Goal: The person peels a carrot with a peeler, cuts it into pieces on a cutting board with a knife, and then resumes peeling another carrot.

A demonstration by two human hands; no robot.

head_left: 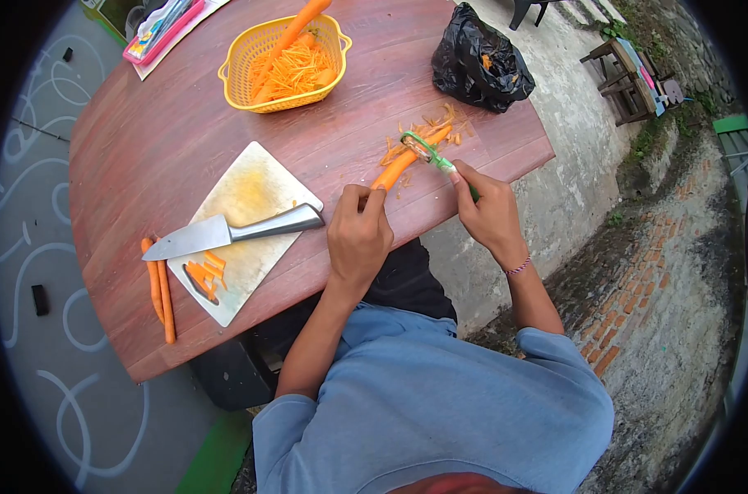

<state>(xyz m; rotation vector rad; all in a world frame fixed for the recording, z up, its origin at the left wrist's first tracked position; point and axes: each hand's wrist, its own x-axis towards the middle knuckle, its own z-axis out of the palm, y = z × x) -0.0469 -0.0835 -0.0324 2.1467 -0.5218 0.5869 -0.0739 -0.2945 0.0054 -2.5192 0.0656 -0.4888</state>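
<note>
Pinched at its near end by my left hand (360,230), a carrot (396,169) points away from me over the table. My right hand (487,206) is closed round the handle of a green peeler (427,151), whose blade lies against the carrot's upper part. Orange peelings (432,128) are scattered around the carrot's far end. To the left, a knife (226,234) rests across a white cutting board (250,177), with several cut carrot pieces (205,274) beside the blade. Carrots (162,292) lie on the table at the board's left edge.
A yellow basket (285,100) at the back holds shredded carrot and larger pieces. The black plastic bag (481,62) stands open at the back right. At the back left is a pink tray (167,37). The wooden table's edge (547,152) runs close beyond my right hand.
</note>
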